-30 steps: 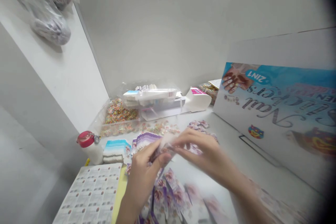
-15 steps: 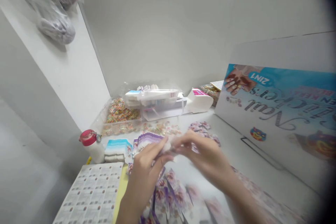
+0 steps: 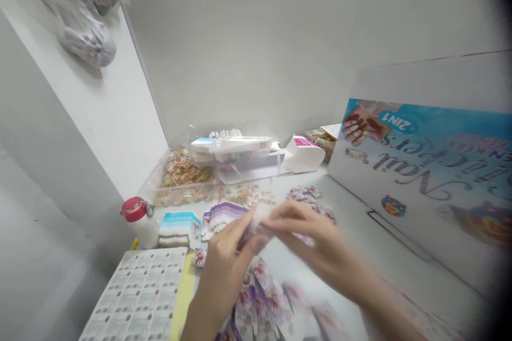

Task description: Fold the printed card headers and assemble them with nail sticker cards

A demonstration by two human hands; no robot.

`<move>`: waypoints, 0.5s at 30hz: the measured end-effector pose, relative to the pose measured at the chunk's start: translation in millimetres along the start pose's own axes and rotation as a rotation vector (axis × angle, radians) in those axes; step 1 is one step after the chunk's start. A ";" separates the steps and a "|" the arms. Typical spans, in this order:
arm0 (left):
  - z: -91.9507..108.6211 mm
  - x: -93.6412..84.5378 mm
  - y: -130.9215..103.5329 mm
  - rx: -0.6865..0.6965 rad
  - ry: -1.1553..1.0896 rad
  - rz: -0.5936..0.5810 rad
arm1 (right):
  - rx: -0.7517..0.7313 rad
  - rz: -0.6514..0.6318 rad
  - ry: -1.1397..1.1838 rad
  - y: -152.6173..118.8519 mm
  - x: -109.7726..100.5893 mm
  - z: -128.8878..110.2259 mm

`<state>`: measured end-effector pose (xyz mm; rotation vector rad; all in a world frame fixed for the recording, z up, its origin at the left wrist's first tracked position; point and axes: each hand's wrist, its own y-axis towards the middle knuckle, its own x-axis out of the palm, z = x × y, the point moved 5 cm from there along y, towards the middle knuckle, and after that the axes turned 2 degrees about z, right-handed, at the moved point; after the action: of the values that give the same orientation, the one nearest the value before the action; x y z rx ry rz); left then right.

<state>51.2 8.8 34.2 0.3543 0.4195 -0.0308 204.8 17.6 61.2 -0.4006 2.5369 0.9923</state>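
Observation:
Between both hands is a small whitish packet [image 3: 261,216], blurred and partly covered by fingers. My left hand [image 3: 230,250] grips it from the left, thumb and fingers closed about its lower side. From the right, my right hand [image 3: 304,228] pinches its edge; motion smears the fingertips. Below the hands lie several purple-and-white printed packets [image 3: 276,298], overlapping in a fan. Just behind my left hand sits a stack of purple-edged cards [image 3: 228,212], with a stack of blue-edged cards [image 3: 180,224] to its left. Another cluster of printed packets [image 3: 310,197] lies behind my right hand.
A bottle with a red lid [image 3: 138,218] stands at left, behind a sheet of labels [image 3: 140,293]. At the back are a clear bin of colourful small pieces [image 3: 184,170] and a white carton [image 3: 306,154]. A large printed box [image 3: 424,160] walls off the right side.
My right hand has shifted slightly and its fingers have drawn closer together on the packet. The packet shows more of its white face. The left hand has barely moved.

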 end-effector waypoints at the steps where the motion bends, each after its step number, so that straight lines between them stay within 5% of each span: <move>1: -2.2 0.2 -0.1 -0.030 -0.033 0.014 | 0.033 -0.018 0.031 0.3 -0.1 2.9; 10: 5.6 2.8 -2.1 0.189 -0.064 -0.017 | 0.513 -0.061 0.986 2.6 22.0 48.8; 15: 2.7 -1.4 2.0 0.120 -0.048 -0.054 | 0.534 -0.134 1.097 6.0 40.2 48.9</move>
<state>51.2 9.7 37.7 0.4599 0.3809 -0.1178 179.0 50.9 13.6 -1.1564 3.4569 -0.0873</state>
